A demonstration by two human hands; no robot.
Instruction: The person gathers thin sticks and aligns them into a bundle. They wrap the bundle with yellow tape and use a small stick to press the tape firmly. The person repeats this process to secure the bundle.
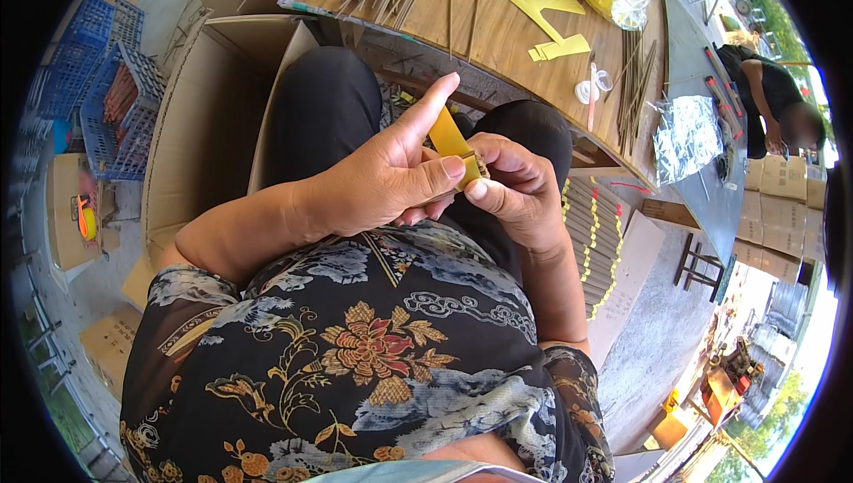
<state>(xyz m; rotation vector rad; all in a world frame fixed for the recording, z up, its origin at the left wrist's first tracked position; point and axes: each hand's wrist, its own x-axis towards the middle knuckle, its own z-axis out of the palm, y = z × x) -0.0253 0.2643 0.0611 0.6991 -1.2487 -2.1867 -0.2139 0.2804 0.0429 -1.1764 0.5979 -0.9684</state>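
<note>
Now, on the near side of the wooden table, a yellow strip is held by the left hand against a small brown piece pinched by the right hand, wrapping apparently in progress, steady pressure seemingly needed next.

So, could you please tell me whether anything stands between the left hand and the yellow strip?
Nothing visible does: the thumb of the left hand rests against the yellow strip, with the right hand close beside it.
</note>
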